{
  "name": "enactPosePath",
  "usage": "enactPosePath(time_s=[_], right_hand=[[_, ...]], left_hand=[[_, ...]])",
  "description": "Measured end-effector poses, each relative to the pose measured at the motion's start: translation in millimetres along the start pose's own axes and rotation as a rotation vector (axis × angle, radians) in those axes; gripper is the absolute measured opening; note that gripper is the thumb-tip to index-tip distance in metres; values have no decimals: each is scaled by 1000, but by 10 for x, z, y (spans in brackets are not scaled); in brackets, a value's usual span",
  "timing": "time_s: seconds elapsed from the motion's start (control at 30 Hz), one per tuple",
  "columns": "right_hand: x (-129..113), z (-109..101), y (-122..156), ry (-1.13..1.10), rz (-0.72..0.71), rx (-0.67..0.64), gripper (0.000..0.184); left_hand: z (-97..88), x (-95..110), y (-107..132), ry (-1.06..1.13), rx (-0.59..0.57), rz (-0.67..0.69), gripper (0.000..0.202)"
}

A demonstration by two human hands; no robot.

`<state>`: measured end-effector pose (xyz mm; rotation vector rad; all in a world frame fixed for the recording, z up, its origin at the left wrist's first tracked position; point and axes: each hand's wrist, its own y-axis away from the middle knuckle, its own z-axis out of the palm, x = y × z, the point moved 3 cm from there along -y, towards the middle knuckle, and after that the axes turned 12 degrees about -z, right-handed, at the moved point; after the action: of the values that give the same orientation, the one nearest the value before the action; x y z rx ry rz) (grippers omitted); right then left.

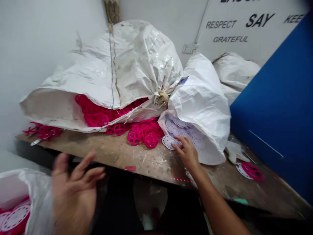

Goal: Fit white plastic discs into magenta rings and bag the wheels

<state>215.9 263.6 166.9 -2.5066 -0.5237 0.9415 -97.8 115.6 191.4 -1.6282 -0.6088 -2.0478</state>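
My right hand (187,151) is at the mouth of a white sack (204,94), its thumb and fingers closed on the edge of a flat white disc (168,142) with slots around its rim. More white discs (182,127) lie piled inside that sack. My left hand (75,192) is held palm up in front of the table, fingers spread and slightly blurred, with nothing in it. Left of the white disc, pink spoked wheels (146,132) lie heaped on the table, spilling from a large white sack (137,62).
A white bag (40,202) at lower left holds pink and white discs. On the right of the wooden table (151,163) lie a pink wheel (254,171) and a white disc, beside a blue panel (274,114). Pink pieces (46,131) lie at the left end.
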Motion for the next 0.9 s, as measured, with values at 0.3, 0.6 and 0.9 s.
enactPosePath(time_s=[0.3,0.6,0.9], right_hand=[[393,154,-38,174,-19,-132,34],[-372,181,53,-523,73,-40,19],[-824,361,159,-478,-222,-39,17]], left_hand=[[1048,-728,-1156,-883,-179,466,56],[840,-674,-698,-473,-246,4,26],[1019,-576,36,1,-556,-448,41]])
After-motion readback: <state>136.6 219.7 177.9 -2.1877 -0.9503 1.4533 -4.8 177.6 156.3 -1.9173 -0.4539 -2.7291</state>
